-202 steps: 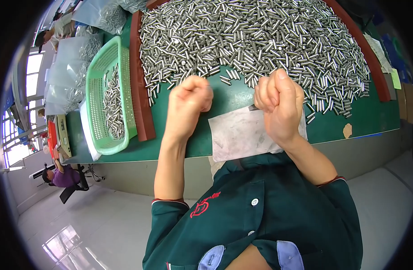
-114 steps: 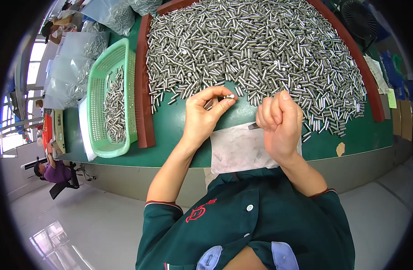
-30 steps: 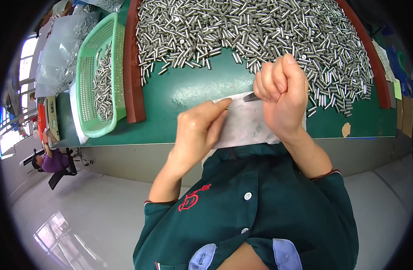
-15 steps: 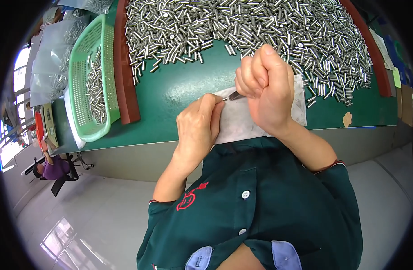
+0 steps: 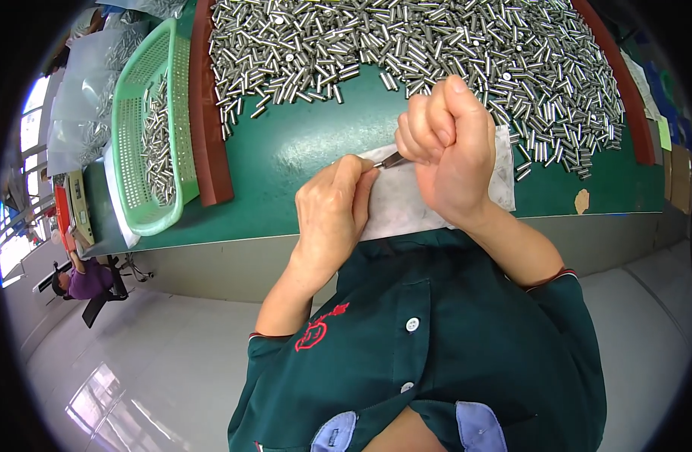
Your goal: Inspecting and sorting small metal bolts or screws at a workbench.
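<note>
My left hand (image 5: 332, 205) is closed over a white cloth (image 5: 406, 202), pinching a small metal cylinder (image 5: 376, 166) between thumb and fingertips. Most of that cylinder is hidden by the fingers. My right hand (image 5: 455, 147) is curled into a fist around a narrow dark metal blade-like tool (image 5: 392, 160), whose handle is hidden inside the fist. The tool's tip meets the exposed end of the cylinder, or lies very close to it. Beyond both hands, a wide heap of shiny metal cylinders (image 5: 429, 45) covers the far part of the green tabletop (image 5: 286, 151).
Red-brown rails (image 5: 210, 143) border the heap on both sides. To the left stands a pale green basket (image 5: 127, 151) holding more metal cylinders, beside clear plastic bags (image 5: 78, 113) of parts. A scale-like device (image 5: 81, 207) sits at the far left. A person in purple (image 5: 90, 279) is seated beyond.
The blade-like tool's tip has come left and down to the cylinder's end, closing the small gap seen earlier. My left hand has stayed nearly still.
</note>
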{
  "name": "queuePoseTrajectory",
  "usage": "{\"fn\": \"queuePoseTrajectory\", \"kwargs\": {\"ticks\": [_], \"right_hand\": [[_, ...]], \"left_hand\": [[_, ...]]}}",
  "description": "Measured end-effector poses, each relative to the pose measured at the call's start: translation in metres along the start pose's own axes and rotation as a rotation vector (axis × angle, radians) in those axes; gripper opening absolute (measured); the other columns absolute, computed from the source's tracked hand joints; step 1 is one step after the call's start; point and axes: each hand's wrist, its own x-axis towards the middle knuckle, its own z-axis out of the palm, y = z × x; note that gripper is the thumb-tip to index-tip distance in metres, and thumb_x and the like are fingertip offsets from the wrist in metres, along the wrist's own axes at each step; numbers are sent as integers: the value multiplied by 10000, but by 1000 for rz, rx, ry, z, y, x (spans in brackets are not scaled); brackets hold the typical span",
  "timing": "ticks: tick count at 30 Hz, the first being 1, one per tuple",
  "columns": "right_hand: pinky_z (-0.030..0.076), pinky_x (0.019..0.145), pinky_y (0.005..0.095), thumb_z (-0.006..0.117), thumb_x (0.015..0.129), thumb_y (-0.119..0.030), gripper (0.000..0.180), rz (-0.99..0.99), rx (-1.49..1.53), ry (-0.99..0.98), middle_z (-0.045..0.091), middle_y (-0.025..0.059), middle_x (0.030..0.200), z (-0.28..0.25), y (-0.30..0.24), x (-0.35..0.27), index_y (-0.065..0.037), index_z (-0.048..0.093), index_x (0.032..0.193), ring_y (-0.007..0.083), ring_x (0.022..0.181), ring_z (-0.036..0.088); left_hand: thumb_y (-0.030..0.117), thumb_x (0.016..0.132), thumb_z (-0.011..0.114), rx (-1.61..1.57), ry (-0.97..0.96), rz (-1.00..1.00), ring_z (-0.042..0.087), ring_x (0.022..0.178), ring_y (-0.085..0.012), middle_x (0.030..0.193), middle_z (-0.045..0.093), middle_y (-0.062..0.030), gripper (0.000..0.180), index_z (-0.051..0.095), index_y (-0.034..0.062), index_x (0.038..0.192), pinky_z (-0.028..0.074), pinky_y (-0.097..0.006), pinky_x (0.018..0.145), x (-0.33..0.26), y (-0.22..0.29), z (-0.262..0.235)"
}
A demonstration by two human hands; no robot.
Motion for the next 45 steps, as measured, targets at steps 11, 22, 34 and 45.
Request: {"fn": "queuePoseTrajectory", "kwargs": {"ticks": [11, 22, 34, 45], "right_hand": [[200, 395, 210, 361, 880, -220, 385, 18, 43, 7, 305, -12, 460, 1, 0, -3, -90, 297, 524, 50, 427, 243], [205, 411, 236, 313, 906, -207, 371, -239, -271, -104, 256, -9, 480, 7, 15, -11, -79, 284, 559, 77, 435, 210], [181, 392, 224, 283, 907, -195, 378, -177, -94, -78, 274, -5, 458, 2, 13, -7, -88, 283, 545, 66, 405, 184], [172, 387, 232, 272, 898, -221, 385, -237, 84, -48, 261, -12, 434, -13, -8, 0, -108, 276, 531, 71, 386, 169]], "left_hand": [[24, 718, 592, 2, 5, 0, 504, 513, -281, 586, 509, -114, 100, 492, 24, 709, 391, -346, 466, 1, 2, 0], [-3, 697, 591, 2, 41, -9, 507, 511, -288, 585, 511, -122, 87, 508, 21, 693, 392, -349, 461, 0, 3, 1], [5, 713, 573, -6, 76, 15, 523, 540, -309, 606, 528, -130, 69, 505, 11, 718, 399, -355, 467, -3, 4, 6], [81, 838, 511, -1327, -93, -494, 295, 463, -26, 787, 524, -65, 71, 483, 31, 880, 244, -165, 426, 6, -16, -16]]}}
